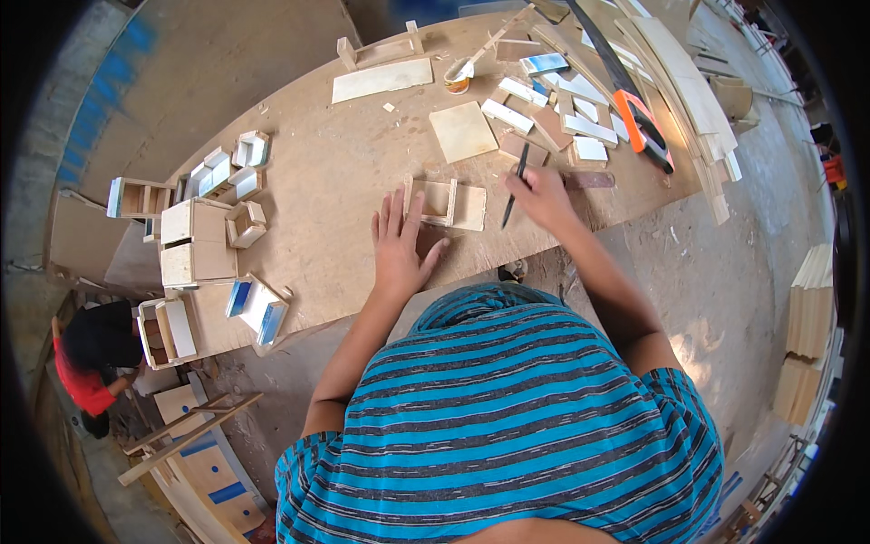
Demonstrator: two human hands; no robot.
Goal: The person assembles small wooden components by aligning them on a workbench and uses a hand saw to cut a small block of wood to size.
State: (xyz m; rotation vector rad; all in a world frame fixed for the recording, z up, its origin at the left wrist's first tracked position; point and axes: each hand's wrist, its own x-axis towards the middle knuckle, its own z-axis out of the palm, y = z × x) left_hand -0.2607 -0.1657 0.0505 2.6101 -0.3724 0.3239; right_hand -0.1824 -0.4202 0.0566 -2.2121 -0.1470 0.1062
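Wooden frame between hands: left flat, open beside it; right gripping pencil.

– From my remote seat, the workbench reads as bare plywood, matt and scuffed. What about the piece at its near edge?

– The small frame is pale raw wood, unfinished and dull. The tool looks dark and matt; I can't tell its material.

– And the far right corner?

– The saw there has a dark metal blade and a glossy orange plastic handle. The offcuts beside it are pale wood, some faces painted blue.

– The shirt?

– Striped knit cloth, soft and matt.
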